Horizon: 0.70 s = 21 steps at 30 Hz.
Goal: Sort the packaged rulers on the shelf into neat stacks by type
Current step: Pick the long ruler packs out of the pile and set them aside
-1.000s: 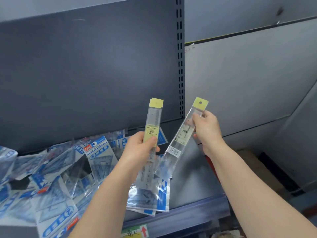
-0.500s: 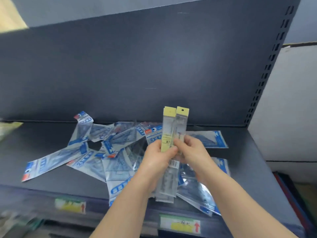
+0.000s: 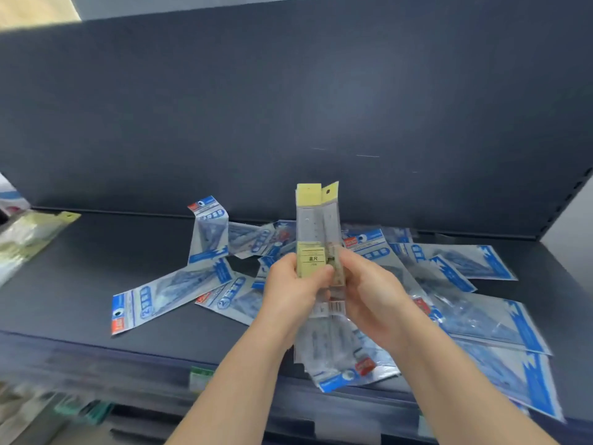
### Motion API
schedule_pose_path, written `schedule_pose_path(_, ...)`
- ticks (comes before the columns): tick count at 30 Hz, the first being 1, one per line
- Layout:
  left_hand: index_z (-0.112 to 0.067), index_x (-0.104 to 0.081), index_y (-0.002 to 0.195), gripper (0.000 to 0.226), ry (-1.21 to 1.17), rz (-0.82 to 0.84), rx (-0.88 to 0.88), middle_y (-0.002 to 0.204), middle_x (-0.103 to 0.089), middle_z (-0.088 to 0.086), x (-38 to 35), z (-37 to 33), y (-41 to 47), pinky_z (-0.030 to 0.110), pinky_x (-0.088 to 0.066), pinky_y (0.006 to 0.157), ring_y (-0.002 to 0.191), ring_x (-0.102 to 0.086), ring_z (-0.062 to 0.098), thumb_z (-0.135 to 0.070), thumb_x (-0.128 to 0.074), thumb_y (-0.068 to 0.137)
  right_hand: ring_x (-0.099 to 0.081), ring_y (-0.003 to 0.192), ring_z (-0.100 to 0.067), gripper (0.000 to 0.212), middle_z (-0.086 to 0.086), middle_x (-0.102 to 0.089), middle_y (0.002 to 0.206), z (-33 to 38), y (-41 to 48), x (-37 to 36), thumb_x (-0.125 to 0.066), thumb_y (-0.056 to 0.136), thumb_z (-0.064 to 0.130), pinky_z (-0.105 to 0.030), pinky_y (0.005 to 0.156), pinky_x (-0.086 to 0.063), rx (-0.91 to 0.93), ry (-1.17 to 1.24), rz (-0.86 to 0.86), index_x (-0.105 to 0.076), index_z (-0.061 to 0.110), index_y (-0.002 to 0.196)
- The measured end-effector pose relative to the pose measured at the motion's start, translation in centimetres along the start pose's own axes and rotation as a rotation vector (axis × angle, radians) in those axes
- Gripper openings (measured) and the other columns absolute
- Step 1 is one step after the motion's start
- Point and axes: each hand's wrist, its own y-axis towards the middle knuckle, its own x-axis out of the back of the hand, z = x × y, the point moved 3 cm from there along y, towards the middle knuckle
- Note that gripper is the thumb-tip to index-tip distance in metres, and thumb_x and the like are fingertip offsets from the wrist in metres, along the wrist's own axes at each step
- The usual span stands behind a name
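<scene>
Both hands hold two clear straight-ruler packs with yellow headers (image 3: 316, 220) upright, pressed together face to face above the shelf. My left hand (image 3: 290, 290) grips the front pack at its yellow label. My right hand (image 3: 372, 293) closes on the rear pack from the right. Under and around them, several blue-and-white packaged rulers (image 3: 449, 268) lie in a loose, overlapping heap on the dark shelf (image 3: 96, 268). One long blue pack (image 3: 170, 292) juts out to the left of the heap.
A pale green-yellow packet (image 3: 30, 239) lies at the shelf's far left edge. The dark back panel (image 3: 288, 107) rises behind the heap. Price labels (image 3: 200, 379) sit on the front rail. A lower shelf shows blurred below.
My right hand has brought its pack against the one in my left hand; a second ago they were apart. The view has swung left, showing the whole heap and the left of the shelf.
</scene>
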Motion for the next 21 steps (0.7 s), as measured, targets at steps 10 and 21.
schedule_pose_path(10, -0.010, -0.060, 0.110, 0.016, -0.051, 0.118, 0.066, 0.089, -0.069, 0.019, 5.5, 0.8, 1.4, 0.037, -0.054, 0.060, 0.065, -0.064, 0.021, -0.008, -0.050, 0.099, -0.057, 0.063, -0.017, 0.051, -0.004, -0.072, 0.081, -1.9, 1.5, -4.5, -0.033, 0.102, 0.045, -0.037, 0.062, -0.039, -0.072, 0.183, -0.222, -0.061, 0.004, 0.109)
schedule_pose_path(21, -0.012, -0.070, 0.106, 0.030, -0.142, 0.208, 0.108, 0.096, -0.076, 0.007, 5.8, 1.3, 1.1, 0.043, -0.054, 0.091, 0.093, -0.071, 0.024, -0.015, -0.040, 0.105, -0.071, 0.072, -0.010, 0.032, -0.006, -0.075, 0.093, -2.7, 0.7, -5.6, -0.040, 0.098, -0.002, -0.021, 0.056, -0.054, 0.110, 0.060, -0.242, -0.067, 0.009, 0.109)
